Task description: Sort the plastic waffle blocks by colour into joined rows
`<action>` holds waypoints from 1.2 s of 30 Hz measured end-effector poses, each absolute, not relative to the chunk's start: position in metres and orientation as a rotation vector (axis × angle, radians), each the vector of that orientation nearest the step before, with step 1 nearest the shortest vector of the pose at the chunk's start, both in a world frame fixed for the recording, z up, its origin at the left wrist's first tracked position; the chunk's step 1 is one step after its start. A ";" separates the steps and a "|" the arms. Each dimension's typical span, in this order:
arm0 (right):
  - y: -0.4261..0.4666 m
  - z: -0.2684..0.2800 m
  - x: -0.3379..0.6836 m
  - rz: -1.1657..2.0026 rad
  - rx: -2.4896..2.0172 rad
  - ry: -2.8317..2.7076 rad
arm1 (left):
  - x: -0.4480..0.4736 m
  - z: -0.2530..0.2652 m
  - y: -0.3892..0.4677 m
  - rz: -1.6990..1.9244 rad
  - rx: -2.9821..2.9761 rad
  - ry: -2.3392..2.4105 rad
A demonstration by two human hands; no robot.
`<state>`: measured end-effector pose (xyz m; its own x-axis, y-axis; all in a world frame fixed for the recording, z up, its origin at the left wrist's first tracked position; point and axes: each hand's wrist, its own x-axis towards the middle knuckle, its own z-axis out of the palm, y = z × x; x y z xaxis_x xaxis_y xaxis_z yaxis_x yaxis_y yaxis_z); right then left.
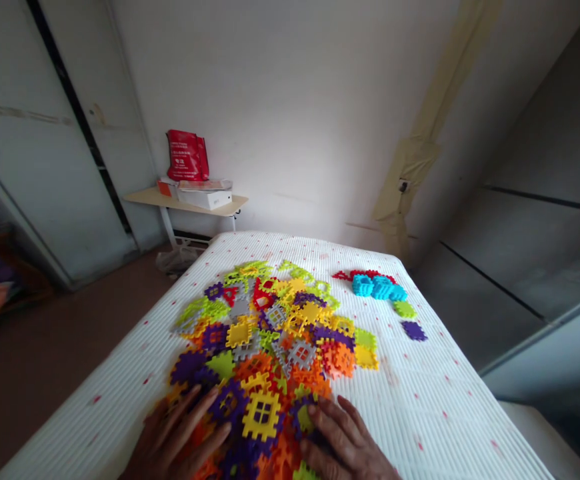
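A wide heap of plastic interlocking tiles [240, 333] in yellow, purple, orange, grey, green and red covers the middle of the bed. My left hand [177, 433] lies on the near left edge of the heap with its fingers spread. On the near right side rests my right hand [343, 440], fingers stretched over purple and green tiles. Between the two hands a yellow window tile [261, 415] lies face up on top. Neither hand grips a tile that I can see; the parts under the palms are hidden.
Stacked blue tiles [379, 287] lie at the right, with red tiles [370, 274] behind them and a single purple tile [414, 331] nearer. Beyond the bed, a small table [145, 196] holds a red bag [187, 157] and a white box [205, 198]. Walls stand behind.
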<state>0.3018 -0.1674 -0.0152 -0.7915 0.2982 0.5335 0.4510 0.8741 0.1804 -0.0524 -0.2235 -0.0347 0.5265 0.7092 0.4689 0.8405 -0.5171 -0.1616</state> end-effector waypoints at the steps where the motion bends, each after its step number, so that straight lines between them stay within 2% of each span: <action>1: -0.166 -0.015 0.298 -0.403 -0.541 -2.531 | -0.047 -0.029 -0.222 -0.455 -2.411 -1.296; 5: -0.159 -0.008 0.282 -0.409 -0.472 -2.518 | -0.027 -0.017 -0.214 -0.527 -2.438 -1.367; 9: -0.153 0.003 0.273 -0.445 -0.402 -2.516 | -0.015 -0.025 -0.199 -0.776 -2.425 -1.472; 11: -0.148 0.008 0.271 -0.433 -0.412 -2.515 | -0.015 -0.029 -0.192 -0.784 -2.449 -1.483; 19: -0.109 0.013 0.253 -0.340 -0.632 -2.375 | -0.009 -0.018 -0.169 -0.796 -2.431 -1.486; 30: -0.051 0.029 0.221 -0.138 -1.113 -2.283 | 0.020 0.016 -0.107 -1.106 -2.257 -1.814; 36: -0.030 0.036 0.235 0.024 -1.096 -2.029 | 0.021 0.028 -0.083 -1.146 -2.248 -1.858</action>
<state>0.2347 -0.0295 0.0357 -0.2931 0.7065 0.6441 0.6911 0.6221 -0.3678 0.0215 -0.0835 0.0276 0.0292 0.8479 0.5293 0.8538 -0.2965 0.4279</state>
